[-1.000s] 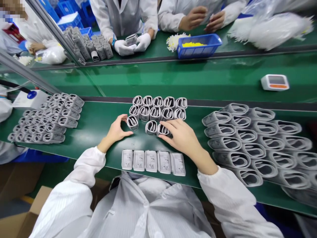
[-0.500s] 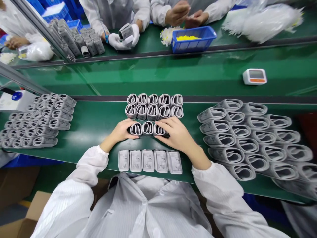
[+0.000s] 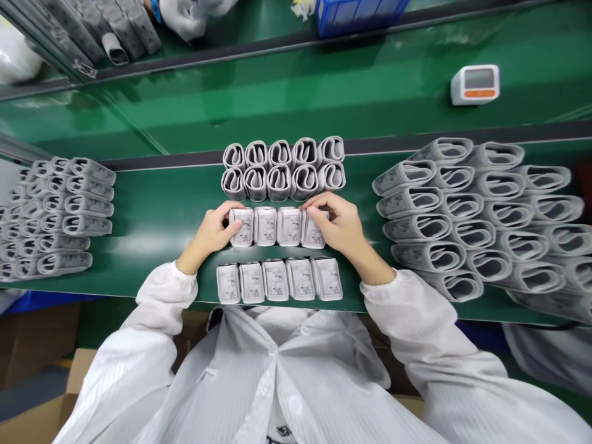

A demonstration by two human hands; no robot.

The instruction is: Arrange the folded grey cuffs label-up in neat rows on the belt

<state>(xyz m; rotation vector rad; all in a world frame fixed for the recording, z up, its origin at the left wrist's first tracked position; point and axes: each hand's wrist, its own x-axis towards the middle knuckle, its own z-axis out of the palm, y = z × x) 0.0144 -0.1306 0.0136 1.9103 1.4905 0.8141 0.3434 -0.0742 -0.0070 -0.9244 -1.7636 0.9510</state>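
Note:
Between my hands lies a row of rolled grey cuffs [image 3: 277, 226], printed faces up and side by side. My left hand [image 3: 211, 231] grips the leftmost cuff [image 3: 242, 233], its thumb on the printed face and fingers at the far end. At the other end, my right hand [image 3: 341, 223] holds the rightmost cuff [image 3: 313, 234], which it partly covers. Nearer my body is another flat row of cuffs [image 3: 276, 280]. Beyond my hands, two rows of cuffs [image 3: 280, 176] stand with their spiral ends up.
Many more rolled cuffs are grouped at the left [image 3: 87, 197] and right [image 3: 444, 228]. A small white device [image 3: 475, 85] with a screen sits past the dark rail. Across the bench are a blue bin [image 3: 356, 13] and a co-worker's gloved hand [image 3: 185, 18].
The row between my hands has gone from spiral ends up to printed faces up, and my hands have turned with it. The view has tilted downward.

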